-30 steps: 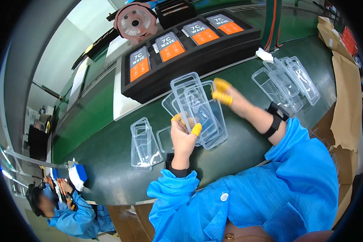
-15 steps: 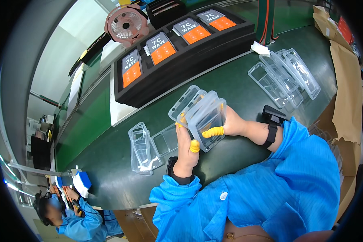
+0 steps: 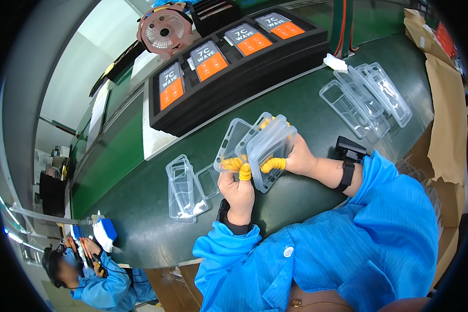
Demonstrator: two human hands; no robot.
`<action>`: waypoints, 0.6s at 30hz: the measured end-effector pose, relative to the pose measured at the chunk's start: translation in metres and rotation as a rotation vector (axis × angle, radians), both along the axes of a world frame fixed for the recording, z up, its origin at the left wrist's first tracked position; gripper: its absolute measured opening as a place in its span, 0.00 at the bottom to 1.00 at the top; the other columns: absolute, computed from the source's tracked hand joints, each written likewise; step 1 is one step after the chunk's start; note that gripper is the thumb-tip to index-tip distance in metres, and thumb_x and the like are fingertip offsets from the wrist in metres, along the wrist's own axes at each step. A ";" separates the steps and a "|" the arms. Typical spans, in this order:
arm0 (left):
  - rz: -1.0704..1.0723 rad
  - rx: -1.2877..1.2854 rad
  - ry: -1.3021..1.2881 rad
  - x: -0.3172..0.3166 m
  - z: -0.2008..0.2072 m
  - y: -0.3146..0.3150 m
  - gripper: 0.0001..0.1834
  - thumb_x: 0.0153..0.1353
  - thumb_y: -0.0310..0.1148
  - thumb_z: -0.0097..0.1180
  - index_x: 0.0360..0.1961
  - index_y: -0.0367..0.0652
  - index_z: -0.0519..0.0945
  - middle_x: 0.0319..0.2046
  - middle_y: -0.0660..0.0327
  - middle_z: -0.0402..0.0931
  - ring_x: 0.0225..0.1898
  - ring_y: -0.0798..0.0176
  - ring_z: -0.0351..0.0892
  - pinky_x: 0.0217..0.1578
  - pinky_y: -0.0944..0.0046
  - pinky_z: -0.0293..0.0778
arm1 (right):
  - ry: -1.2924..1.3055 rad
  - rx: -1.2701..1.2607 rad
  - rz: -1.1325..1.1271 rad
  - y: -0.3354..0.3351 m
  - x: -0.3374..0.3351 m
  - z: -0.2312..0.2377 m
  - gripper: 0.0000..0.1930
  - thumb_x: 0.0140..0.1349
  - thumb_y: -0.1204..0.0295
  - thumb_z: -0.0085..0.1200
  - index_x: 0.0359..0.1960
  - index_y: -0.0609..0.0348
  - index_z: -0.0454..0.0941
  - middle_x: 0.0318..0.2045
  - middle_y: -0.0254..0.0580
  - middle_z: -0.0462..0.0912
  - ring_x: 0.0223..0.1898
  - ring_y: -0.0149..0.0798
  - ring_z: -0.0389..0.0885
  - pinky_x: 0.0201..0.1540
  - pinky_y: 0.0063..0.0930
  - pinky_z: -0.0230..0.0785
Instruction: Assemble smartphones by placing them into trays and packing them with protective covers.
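Note:
Between my hands is a fanned stack of clear phone cases (image 3: 270, 148) with camera cut-outs, held up over the green bench. My left hand (image 3: 237, 190), in yellow finger cots, pinches the leftmost case (image 3: 231, 139) between thumb and fingers. My right hand (image 3: 296, 156), also with yellow cots, grips the rest of the stack from the right, its thumb across the front and some fingers hidden behind. Left of my hands, a few more clear cases (image 3: 184, 190) lie overlapping on the bench. Another loose pile of clear cases (image 3: 366, 101) lies to the far right.
A black foam tray (image 3: 234, 78) holding several grey-and-orange boxes (image 3: 209, 60) stands at the back, with a pink fan (image 3: 165, 32) behind it. Brown paper (image 3: 442, 114) hangs at the right edge. A co-worker in blue (image 3: 106, 281) sits at the lower left.
My left thumb and fingers have closed on the leftmost case. That case now stands further apart from the stack, tilted to the left.

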State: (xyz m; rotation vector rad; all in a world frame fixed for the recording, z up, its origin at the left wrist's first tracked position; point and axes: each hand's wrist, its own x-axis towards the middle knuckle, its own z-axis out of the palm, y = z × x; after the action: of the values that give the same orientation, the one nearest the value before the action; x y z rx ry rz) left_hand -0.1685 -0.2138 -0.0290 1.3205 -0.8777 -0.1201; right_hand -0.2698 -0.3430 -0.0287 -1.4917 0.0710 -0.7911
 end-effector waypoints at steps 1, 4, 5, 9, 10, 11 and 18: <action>0.024 0.002 0.011 -0.001 0.001 0.000 0.09 0.52 0.29 0.55 0.31 0.34 0.75 0.29 0.59 0.75 0.32 0.66 0.73 0.35 0.69 0.67 | -0.006 0.019 -0.011 0.001 0.000 0.000 0.38 0.38 0.62 0.67 0.50 0.61 0.60 0.46 0.41 0.68 0.49 0.34 0.66 0.51 0.28 0.58; 0.028 0.041 0.027 0.001 0.000 0.001 0.09 0.53 0.30 0.54 0.32 0.34 0.74 0.31 0.60 0.75 0.33 0.68 0.72 0.36 0.70 0.66 | -0.013 0.111 0.010 0.003 -0.001 0.004 0.37 0.38 0.63 0.66 0.50 0.61 0.61 0.46 0.41 0.68 0.48 0.34 0.66 0.51 0.28 0.58; 0.030 0.041 0.026 -0.001 0.002 0.001 0.09 0.53 0.30 0.54 0.32 0.34 0.74 0.31 0.60 0.75 0.33 0.68 0.72 0.36 0.70 0.66 | -0.014 0.111 0.012 0.004 0.000 0.002 0.37 0.38 0.63 0.66 0.50 0.61 0.61 0.46 0.41 0.68 0.48 0.34 0.66 0.51 0.28 0.58; -0.116 -0.038 0.083 0.001 0.003 -0.003 0.11 0.57 0.31 0.50 0.38 0.35 0.72 0.35 0.61 0.73 0.37 0.70 0.70 0.39 0.71 0.65 | -0.110 -0.229 -0.250 0.001 0.002 0.007 0.37 0.39 0.64 0.66 0.52 0.60 0.59 0.47 0.42 0.67 0.49 0.35 0.66 0.52 0.28 0.57; -0.151 -0.038 0.052 0.003 0.001 -0.003 0.12 0.59 0.32 0.48 0.42 0.36 0.70 0.38 0.62 0.72 0.39 0.71 0.69 0.40 0.73 0.65 | -0.148 -0.425 -0.402 0.002 0.002 0.010 0.38 0.40 0.65 0.65 0.53 0.59 0.58 0.48 0.42 0.67 0.49 0.36 0.66 0.53 0.28 0.57; -0.149 -0.040 0.051 0.001 0.002 -0.003 0.12 0.59 0.32 0.48 0.42 0.36 0.70 0.38 0.62 0.72 0.39 0.71 0.69 0.40 0.73 0.65 | -0.150 -0.427 -0.400 0.002 0.001 0.011 0.38 0.40 0.65 0.65 0.53 0.59 0.58 0.48 0.42 0.67 0.49 0.36 0.66 0.53 0.28 0.57; -0.080 0.050 -0.038 0.007 -0.003 -0.001 0.13 0.59 0.30 0.47 0.43 0.34 0.69 0.37 0.61 0.73 0.38 0.71 0.70 0.40 0.73 0.65 | -0.102 -0.289 -0.222 0.006 -0.002 -0.007 0.36 0.43 0.69 0.63 0.54 0.55 0.58 0.43 0.43 0.73 0.44 0.37 0.72 0.47 0.28 0.63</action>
State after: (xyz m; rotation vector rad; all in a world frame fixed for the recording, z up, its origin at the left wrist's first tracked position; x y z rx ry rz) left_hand -0.1611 -0.2150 -0.0321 1.3383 -0.9649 -0.1810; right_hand -0.2720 -0.3370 -0.0352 -1.7323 0.0472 -1.0913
